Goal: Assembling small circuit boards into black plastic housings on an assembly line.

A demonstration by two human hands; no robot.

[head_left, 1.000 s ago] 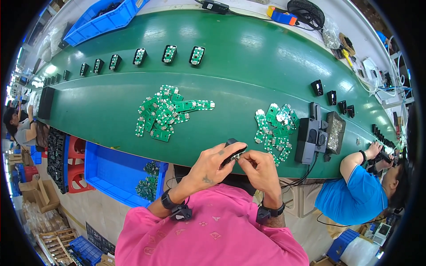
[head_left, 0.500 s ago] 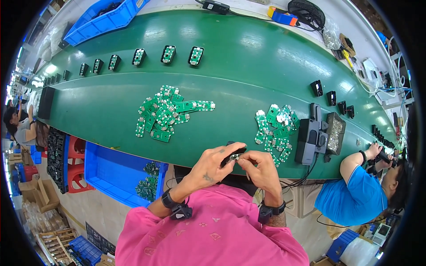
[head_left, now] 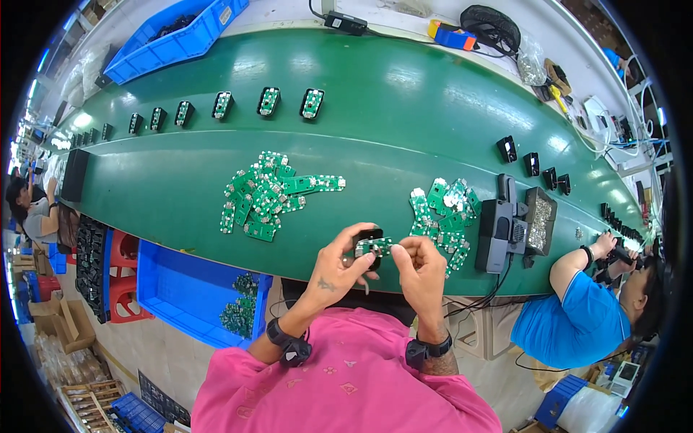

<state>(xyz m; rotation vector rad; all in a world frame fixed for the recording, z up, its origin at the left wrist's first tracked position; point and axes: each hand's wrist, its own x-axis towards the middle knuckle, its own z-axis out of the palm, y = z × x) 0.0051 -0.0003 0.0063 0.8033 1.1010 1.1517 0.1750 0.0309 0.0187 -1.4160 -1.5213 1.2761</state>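
Close in front of me, my left hand (head_left: 339, 261) grips a small black plastic housing (head_left: 371, 234), with its thumb pressing on a green circuit board (head_left: 372, 246). The board lies across the housing's opening; whether it is seated inside cannot be made out. My right hand (head_left: 421, 273) is closed, thumb and fingertips together at the board's right end. Beyond my hands, a heap of green circuit boards (head_left: 263, 195) lies to the left. A second pile of boards (head_left: 442, 216) lies to the right.
Black housings with boards (head_left: 312, 105) stand in a row at the far left. Several black housings (head_left: 532, 164) stand at right, near a grey device (head_left: 494, 234) and a tray of small metal parts (head_left: 530, 246). Blue bins (head_left: 155, 292) flank the green table; a co-worker (head_left: 577, 310) sits right.
My left hand has turned the housing so its opening and the board face up into view. The right hand has shifted slightly right and down, staying by the board's end.
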